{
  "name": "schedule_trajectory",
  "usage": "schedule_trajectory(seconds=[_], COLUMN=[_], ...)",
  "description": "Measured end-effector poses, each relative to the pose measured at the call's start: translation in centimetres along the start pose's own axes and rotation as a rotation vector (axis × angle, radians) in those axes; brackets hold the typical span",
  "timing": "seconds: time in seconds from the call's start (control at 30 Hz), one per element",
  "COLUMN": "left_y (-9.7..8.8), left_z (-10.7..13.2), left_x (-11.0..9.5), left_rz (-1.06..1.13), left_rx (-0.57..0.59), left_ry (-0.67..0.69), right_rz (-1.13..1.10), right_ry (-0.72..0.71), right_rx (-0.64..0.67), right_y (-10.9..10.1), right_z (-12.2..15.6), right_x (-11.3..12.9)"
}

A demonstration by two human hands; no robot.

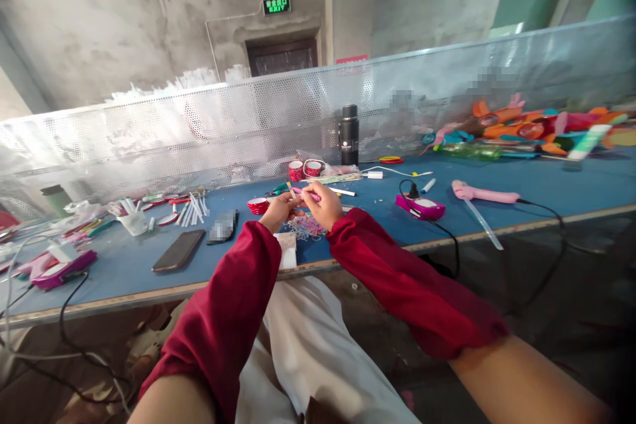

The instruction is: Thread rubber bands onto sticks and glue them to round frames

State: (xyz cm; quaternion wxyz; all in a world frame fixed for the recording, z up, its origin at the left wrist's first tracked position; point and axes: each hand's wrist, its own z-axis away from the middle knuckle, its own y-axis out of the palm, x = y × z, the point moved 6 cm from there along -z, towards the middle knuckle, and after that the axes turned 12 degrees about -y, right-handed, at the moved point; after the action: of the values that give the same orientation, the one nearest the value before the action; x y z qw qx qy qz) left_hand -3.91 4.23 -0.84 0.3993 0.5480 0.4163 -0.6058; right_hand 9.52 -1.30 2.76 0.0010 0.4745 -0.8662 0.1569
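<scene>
My left hand (pixel 279 211) is closed in a pinch above the table, with a small thin piece with a yellowish end (pixel 289 187) standing up from its fingertips. Meeting it at the fingertips, my right hand (pixel 324 205) grips a slim pink pen-like tool (pixel 311 195). Exactly what the two hands join at is too small to make out. Below them lies a loose pile of small multicoloured bits, like tiny bands (pixel 309 228). A white paper piece (pixel 288 253) rests at the table edge. To the left of my left hand stands a red patterned tape roll or cup (pixel 258 206).
On the blue table (pixel 368 238) are a dark phone (pixel 179 251), a black bottle (pixel 349 136), a white cup of sticks (pixel 134 223), a purple power strip (pixel 420 207) and a pink glue gun (pixel 489 195) with a trailing cord. A perforated metal screen (pixel 223 136) runs behind.
</scene>
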Motion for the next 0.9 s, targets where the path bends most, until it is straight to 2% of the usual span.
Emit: schedule_trajectory(seconds=[0.9], left_y=[0.02], left_z=[0.18], left_x=[-0.14], left_rz=[0.016], left_rx=[-0.005], left_ry=[-0.007], right_rz=[-0.018], right_ry=[-0.009], right_rx=[0.011], right_y=[0.13], right_z=[0.01], right_x=[-0.01])
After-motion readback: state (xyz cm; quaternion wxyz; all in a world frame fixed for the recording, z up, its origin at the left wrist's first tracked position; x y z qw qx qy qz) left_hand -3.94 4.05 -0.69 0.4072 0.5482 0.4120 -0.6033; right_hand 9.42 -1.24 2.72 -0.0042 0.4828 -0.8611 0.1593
